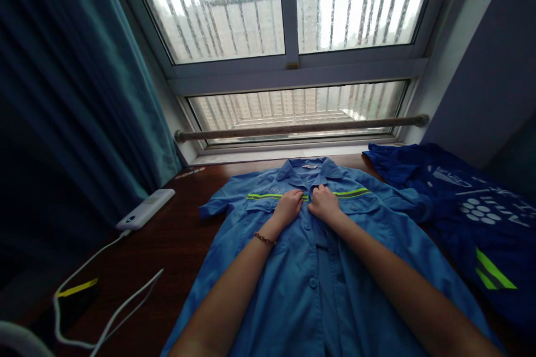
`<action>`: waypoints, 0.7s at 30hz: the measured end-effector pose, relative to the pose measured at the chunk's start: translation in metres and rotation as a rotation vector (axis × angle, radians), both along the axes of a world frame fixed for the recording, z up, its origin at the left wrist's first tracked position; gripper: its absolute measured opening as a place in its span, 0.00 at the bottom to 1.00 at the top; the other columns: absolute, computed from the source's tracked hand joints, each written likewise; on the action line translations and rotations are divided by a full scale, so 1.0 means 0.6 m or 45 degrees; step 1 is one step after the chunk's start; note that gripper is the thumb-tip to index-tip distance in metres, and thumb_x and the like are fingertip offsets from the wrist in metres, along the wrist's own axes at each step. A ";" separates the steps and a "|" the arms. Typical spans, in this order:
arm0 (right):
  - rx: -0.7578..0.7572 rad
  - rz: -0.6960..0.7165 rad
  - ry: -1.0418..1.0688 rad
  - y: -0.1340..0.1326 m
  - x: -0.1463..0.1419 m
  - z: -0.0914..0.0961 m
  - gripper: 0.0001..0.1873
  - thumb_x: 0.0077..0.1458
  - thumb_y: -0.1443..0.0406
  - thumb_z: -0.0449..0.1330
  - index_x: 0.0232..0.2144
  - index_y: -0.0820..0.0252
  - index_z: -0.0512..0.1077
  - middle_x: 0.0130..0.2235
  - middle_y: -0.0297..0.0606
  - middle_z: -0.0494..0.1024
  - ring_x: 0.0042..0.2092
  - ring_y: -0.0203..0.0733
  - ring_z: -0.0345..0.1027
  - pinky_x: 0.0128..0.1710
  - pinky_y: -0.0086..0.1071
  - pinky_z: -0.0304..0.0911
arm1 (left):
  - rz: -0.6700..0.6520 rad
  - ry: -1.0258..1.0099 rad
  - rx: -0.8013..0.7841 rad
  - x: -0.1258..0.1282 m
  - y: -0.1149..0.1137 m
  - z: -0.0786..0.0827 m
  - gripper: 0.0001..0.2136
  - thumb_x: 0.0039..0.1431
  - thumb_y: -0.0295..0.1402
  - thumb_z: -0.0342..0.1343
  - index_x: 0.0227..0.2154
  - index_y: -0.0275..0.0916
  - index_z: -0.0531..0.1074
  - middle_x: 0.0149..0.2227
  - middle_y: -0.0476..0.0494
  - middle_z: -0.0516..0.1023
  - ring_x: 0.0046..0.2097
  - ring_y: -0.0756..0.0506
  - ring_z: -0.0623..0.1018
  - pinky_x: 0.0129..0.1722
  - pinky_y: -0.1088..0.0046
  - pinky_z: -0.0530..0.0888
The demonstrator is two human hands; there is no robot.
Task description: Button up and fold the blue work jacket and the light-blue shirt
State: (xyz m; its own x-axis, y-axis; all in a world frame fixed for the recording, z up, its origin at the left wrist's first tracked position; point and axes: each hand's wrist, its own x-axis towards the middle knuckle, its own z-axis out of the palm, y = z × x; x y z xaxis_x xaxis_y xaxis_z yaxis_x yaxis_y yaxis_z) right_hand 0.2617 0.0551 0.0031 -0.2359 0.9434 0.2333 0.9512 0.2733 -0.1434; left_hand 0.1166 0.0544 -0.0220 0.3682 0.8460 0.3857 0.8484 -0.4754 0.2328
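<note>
A blue short-sleeved work shirt (276, 279) lies face up and spread out, its collar toward the window. A yellow-green reflective stripe crosses the chest above two flap pockets. My left hand (290, 205) and my right hand (324, 203) are close together at the upper front opening, each with fingers closed on one edge of the shirt front. What lies right between the fingertips is hidden. Below the hands the front hangs apart, and buttons (313, 283) show along the left edge. A beaded bracelet (265, 239) circles my left wrist.
The shirt rests on a dark brown wooden surface (188, 251). A white power bank (146, 209) with a white cable (90, 261) lies at left, near a blue curtain (84, 78). Darker blue printed clothing (452, 206) is heaped at right. A horizontal rail (301, 128) crosses the window behind.
</note>
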 end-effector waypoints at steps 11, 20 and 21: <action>-0.052 -0.031 0.632 0.044 0.029 -0.033 0.10 0.48 0.64 0.53 0.25 0.63 0.73 0.30 0.44 0.75 0.34 0.44 0.67 0.35 0.32 0.58 | -0.012 -0.069 -0.027 0.000 -0.003 0.000 0.15 0.57 0.29 0.42 0.46 0.37 0.64 0.47 0.42 0.69 0.48 0.48 0.68 0.50 0.71 0.64; -0.145 -0.043 1.263 0.097 0.039 -0.064 0.17 0.42 0.60 0.56 0.31 0.66 0.75 0.29 0.40 0.77 0.30 0.42 0.69 0.28 0.29 0.61 | 0.118 -0.271 -0.076 0.012 0.026 0.001 0.10 0.52 0.33 0.51 0.37 0.38 0.72 0.39 0.43 0.73 0.41 0.46 0.71 0.42 0.71 0.66; -0.167 -0.032 1.302 0.098 0.039 -0.065 0.16 0.41 0.60 0.56 0.30 0.66 0.75 0.27 0.40 0.77 0.29 0.42 0.68 0.26 0.29 0.60 | 0.169 -0.297 -0.119 0.015 0.033 0.002 0.09 0.50 0.34 0.54 0.33 0.38 0.73 0.36 0.43 0.74 0.39 0.46 0.71 0.40 0.70 0.67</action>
